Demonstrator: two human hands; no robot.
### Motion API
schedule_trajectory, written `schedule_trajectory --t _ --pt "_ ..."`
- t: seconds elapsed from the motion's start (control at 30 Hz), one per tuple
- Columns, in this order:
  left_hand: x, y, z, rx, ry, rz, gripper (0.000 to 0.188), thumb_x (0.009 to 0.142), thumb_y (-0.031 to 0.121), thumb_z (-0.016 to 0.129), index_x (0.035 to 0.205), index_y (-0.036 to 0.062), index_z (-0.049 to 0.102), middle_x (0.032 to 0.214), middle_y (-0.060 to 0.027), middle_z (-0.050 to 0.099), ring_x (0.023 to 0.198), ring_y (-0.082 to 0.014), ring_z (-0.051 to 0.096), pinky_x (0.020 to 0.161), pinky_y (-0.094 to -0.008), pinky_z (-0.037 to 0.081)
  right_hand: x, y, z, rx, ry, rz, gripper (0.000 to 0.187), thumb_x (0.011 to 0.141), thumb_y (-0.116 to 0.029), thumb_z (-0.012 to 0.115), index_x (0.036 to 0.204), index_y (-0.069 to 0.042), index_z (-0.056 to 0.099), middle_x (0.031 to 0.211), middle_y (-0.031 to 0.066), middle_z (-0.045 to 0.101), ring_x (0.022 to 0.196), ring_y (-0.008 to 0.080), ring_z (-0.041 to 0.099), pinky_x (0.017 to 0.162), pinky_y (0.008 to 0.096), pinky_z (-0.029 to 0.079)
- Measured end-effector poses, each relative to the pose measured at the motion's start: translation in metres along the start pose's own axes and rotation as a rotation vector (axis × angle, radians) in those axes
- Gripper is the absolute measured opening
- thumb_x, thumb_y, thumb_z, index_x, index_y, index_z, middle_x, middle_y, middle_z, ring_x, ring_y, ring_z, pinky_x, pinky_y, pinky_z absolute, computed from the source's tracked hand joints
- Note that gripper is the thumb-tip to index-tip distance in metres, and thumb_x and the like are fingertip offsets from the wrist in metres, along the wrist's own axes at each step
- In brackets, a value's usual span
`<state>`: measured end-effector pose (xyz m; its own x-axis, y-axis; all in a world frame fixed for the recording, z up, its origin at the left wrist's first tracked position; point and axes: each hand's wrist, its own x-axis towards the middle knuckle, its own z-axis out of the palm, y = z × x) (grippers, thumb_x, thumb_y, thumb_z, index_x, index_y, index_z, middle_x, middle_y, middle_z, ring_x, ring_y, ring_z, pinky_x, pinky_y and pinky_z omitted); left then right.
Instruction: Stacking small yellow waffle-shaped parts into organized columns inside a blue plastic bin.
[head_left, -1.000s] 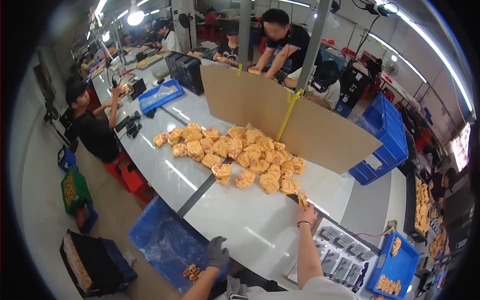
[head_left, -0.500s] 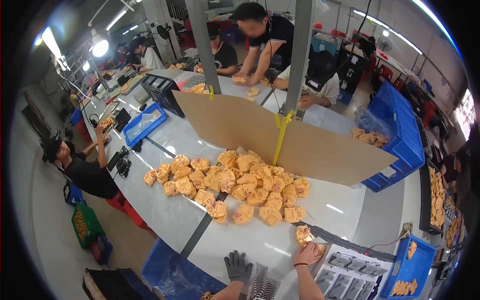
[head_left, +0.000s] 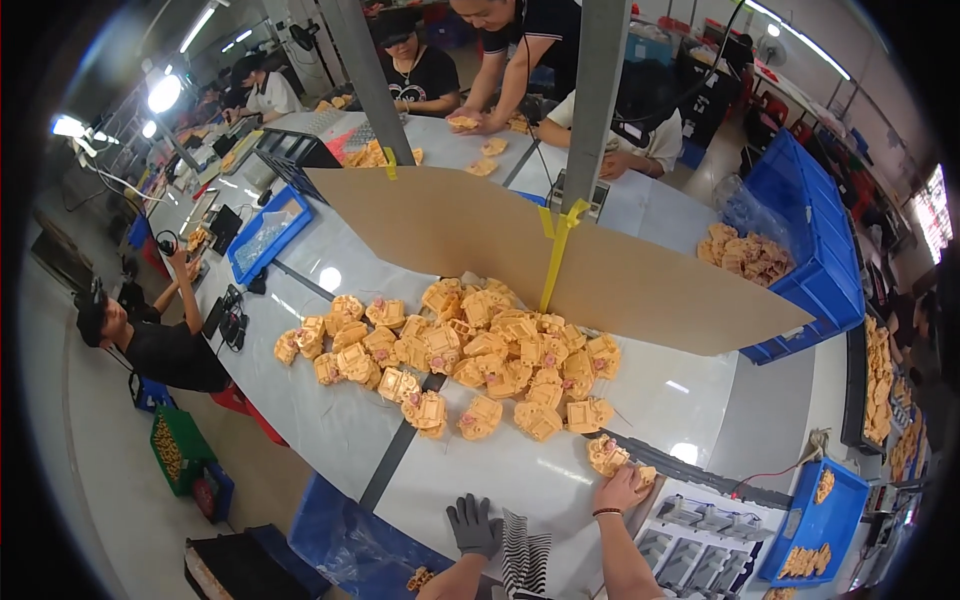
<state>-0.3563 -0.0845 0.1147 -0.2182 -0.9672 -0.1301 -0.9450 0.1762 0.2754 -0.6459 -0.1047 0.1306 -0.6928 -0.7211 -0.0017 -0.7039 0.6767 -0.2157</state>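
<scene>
My left hand (head_left: 474, 525), in a grey glove, lies on the white tabletop with its fingers spread and nothing in it. Beside its wrist is a black-and-white striped cloth (head_left: 526, 560). My bare right hand (head_left: 622, 490), a dark bracelet at the wrist, has its fingers closed around a light-orange moulded plastic part (head_left: 607, 455) near the table's right side. Part of that piece is hidden by the fingers, and its edge shows on both sides of them. Ahead of both hands spreads a heap of similar orange parts (head_left: 510, 350), some with small reddish pieces and thin wires.
A cardboard divider (head_left: 430, 215) stands behind the heap, with a metal post (head_left: 598, 110). Right of my right hand is a white fixture with grey slots (head_left: 700, 540), then a blue tray (head_left: 825, 530). A blue bin (head_left: 340, 530) sits at lower left. Several people work around the table.
The view has shifted slightly, so the heap and divider appear a little further left. My right hand remains at the orange part, its fingers now more over it. My left hand stays flat.
</scene>
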Motion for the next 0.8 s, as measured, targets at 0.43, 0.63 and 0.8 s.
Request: schedule_trajectory --t 0.43,0.63,0.8 --pt "-0.002 -0.003 0.007 -0.011 0.026 0.003 0.058 0.08 0.033 0.058 0.131 0.011 0.043 0.138 -0.0236 0.036 0.13 -0.0441 0.029 0.106 -0.0631 0.014 0.0 0.002 0.005 -0.039 0.059 -0.025 0.025 0.077 -0.015 0.055 0.1 -0.006 0.051 0.113 0.0101 0.057 0.123 0.0269 0.042 0.104 0.0646 0.014" --pt "-0.006 -0.009 0.019 0.039 0.05 0.028 0.051 0.082 0.022 0.054 0.131 0.0118 0.044 0.139 -0.0212 0.037 0.13 -0.0415 0.029 0.108 -0.0617 0.014 0.0 -0.001 0.004 -0.042 0.095 -0.036 0.024 0.076 -0.012 0.055 0.099 -0.006 0.05 0.111 0.0111 0.057 0.122 0.0267 0.043 0.106 0.0616 0.014" --pt "-0.004 -0.004 0.008 -0.011 0.031 0.014 0.055 0.081 0.028 0.056 0.131 0.0107 0.044 0.139 -0.0229 0.037 0.13 -0.0435 0.029 0.107 -0.0627 0.013 0.0 0.006 0.007 -0.051 0.017 -0.021 0.03 0.078 -0.016 0.056 0.106 -0.005 0.05 0.118 0.0083 0.055 0.125 0.026 0.041 0.103 0.0678 0.012"
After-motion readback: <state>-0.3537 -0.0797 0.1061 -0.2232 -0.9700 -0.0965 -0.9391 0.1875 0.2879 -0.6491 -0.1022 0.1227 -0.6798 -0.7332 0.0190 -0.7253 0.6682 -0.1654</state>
